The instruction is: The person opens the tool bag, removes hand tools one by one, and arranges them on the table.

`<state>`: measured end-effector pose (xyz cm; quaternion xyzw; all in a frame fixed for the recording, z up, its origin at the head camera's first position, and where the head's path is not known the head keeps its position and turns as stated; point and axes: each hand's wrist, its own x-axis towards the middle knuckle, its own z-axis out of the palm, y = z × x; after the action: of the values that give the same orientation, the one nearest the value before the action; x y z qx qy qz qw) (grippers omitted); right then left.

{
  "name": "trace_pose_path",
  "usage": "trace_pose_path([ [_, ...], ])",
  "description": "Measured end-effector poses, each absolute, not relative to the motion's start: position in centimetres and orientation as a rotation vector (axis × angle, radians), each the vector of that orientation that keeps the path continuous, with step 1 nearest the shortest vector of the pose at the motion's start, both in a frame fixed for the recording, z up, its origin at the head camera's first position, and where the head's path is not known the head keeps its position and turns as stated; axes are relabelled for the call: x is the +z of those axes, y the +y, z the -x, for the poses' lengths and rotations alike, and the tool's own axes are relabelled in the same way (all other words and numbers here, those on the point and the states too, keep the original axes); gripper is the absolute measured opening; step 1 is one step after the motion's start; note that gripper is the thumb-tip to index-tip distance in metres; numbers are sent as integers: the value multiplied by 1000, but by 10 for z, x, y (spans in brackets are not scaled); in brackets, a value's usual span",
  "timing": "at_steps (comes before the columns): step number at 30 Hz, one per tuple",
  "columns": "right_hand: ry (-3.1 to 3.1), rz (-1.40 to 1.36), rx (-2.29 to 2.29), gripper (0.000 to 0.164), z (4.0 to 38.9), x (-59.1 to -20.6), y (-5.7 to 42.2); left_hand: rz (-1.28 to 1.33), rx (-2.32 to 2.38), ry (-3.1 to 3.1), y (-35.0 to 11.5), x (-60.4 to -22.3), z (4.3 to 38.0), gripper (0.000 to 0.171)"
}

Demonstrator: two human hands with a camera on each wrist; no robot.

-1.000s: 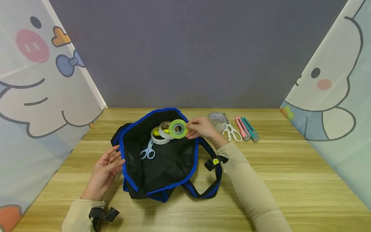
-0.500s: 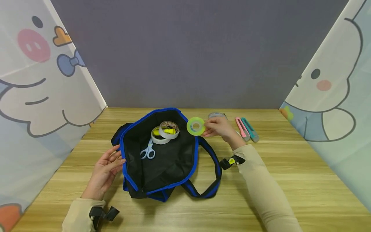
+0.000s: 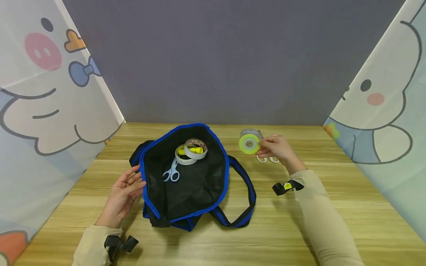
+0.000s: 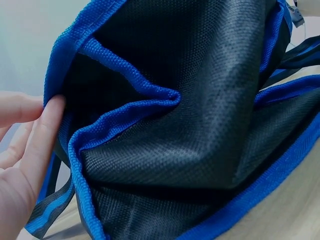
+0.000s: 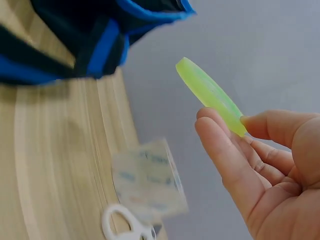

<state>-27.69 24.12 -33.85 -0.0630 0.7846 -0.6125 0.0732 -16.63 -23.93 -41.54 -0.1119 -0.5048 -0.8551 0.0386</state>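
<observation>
A black cloth bag with blue trim [image 3: 199,194] lies on the table, its mouth facing up. My left hand [image 3: 120,197] pinches its left rim, thumb on the inner side. To the right of the bag, my right hand [image 3: 279,150] holds a thin yellow-green roll of tape [image 3: 243,145] above the table, pinched at its edge between thumb and fingers. Inside the bag are light blue scissors [image 3: 172,171], a white tape roll [image 3: 197,156] overlapping a second white tape roll [image 3: 185,162], and a yellow stick [image 3: 199,150] running through them.
Behind the held tape, a wide clear tape roll [image 3: 250,132] and white-handled scissors [image 3: 261,160] lie partly hidden on the table. My right hand covers the two cutters almost entirely. A black and blue strap [image 3: 252,190] loops out to the bag's right. A grey panel [image 3: 213,62] stands behind.
My right hand has carried the yellow-green tape roll rightward, from over the bag's mouth to beside the clear tape roll. My left hand has stayed on the rim.
</observation>
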Motion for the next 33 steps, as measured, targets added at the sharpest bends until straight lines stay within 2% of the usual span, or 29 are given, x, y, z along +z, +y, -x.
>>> trace_pose_path([
  [23, 2245, -37, -2121, 53, 277, -351, 329, 358, -2613, -1553, -238, -416, 166, 51],
  [33, 2120, -241, -2348, 57, 278, -360, 361, 355, -2612, -1572, -237, -417, 167, 51],
])
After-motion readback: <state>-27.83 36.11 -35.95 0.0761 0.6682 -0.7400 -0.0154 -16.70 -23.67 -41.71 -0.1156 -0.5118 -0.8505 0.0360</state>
